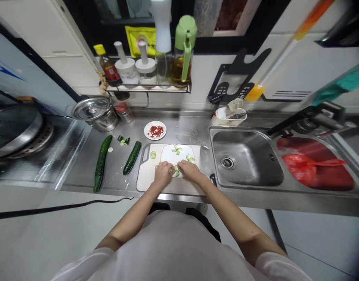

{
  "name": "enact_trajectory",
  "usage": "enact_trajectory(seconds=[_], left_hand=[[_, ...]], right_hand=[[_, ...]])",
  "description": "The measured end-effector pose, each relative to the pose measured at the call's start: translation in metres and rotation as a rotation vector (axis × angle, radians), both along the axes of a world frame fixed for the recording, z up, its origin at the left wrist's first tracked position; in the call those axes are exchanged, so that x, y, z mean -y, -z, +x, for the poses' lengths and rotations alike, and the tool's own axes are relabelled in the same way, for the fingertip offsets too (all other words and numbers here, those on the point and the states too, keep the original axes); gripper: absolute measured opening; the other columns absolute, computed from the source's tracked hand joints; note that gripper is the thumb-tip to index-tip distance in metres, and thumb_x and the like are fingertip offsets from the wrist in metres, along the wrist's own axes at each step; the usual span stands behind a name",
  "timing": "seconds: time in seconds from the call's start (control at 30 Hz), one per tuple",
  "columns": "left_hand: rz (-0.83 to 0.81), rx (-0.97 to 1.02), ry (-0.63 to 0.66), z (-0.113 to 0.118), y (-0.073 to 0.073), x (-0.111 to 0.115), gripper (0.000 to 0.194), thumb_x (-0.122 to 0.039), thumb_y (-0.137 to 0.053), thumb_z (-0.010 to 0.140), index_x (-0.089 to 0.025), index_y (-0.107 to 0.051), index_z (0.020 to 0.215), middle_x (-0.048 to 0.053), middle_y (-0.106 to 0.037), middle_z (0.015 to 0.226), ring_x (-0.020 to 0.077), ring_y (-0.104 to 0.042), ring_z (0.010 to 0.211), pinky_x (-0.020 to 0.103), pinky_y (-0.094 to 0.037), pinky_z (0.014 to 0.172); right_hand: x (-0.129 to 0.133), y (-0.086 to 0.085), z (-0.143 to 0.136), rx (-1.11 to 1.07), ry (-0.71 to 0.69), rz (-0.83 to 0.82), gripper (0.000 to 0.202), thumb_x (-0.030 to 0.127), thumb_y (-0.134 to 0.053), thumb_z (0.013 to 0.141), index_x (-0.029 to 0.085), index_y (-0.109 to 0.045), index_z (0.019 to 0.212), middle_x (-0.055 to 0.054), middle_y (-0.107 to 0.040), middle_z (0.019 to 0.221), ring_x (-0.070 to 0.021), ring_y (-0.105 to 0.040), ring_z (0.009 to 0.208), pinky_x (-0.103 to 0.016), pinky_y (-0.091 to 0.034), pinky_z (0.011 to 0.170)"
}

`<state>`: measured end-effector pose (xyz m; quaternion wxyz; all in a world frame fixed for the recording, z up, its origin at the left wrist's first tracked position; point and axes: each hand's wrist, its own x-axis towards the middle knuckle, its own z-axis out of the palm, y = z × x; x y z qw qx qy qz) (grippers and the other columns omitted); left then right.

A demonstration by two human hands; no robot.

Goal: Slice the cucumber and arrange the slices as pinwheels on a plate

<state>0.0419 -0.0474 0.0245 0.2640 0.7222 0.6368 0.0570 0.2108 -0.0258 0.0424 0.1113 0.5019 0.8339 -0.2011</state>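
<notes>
Near side of the cutting board (145, 177): both hands in over it, left hand (164, 173) and right hand (189, 169), fingertips drawn narrow and close together; whether a slice is pinched in either, I can't tell from here. Between them, a cluster of cucumber slices (177, 171) at the near edge of the white plate (168, 153), which sits on the board. Step in hand, as I read it: arranging slices on that plate; two more clusters lie on it. Next move calls for light fingertips, without nudging neighbouring slices. Nothing blocks the plate; knife handle (213, 179) just right of the board, close to the right forearm, worth minding. Small slice stack (153, 155) on the board's left part. Left of the board, a cut cucumber (131, 158), then a longer cucumber (102, 164). Right of it, steel sink (252, 154). Beyond it, saucer (146, 133) of chopped red pieces (156, 131).
</notes>
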Motion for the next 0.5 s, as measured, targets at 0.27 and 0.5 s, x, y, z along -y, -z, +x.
enact_trajectory(seconds=[0.27, 0.5], left_hand=[[0.016, -0.012, -0.020, -0.0053, -0.0001, 0.0014, 0.017, -0.033, -0.062, 0.087, -0.027, -0.069, 0.101, 0.005, -0.063, 0.107, 0.0246, -0.051, 0.106, 0.038, -0.036, 0.090], [0.007, 0.029, -0.037, -0.0045, -0.0050, -0.0001, 0.006, -0.025, -0.062, 0.084, -0.023, -0.066, 0.088, 0.004, -0.066, 0.099, 0.0232, -0.055, 0.101, 0.037, -0.038, 0.088]], right_hand=[[-0.0003, 0.0039, -0.0005, -0.054, 0.041, 0.011, 0.024, 0.014, -0.042, 0.094, 0.018, -0.057, 0.112, -0.010, -0.062, 0.109, -0.0192, -0.058, 0.096, -0.025, -0.036, 0.073], [0.0013, 0.0061, -0.0005, -0.034, 0.044, 0.023, 0.022, 0.014, -0.041, 0.094, 0.018, -0.060, 0.105, -0.009, -0.061, 0.105, -0.0186, -0.058, 0.091, -0.026, -0.035, 0.069]])
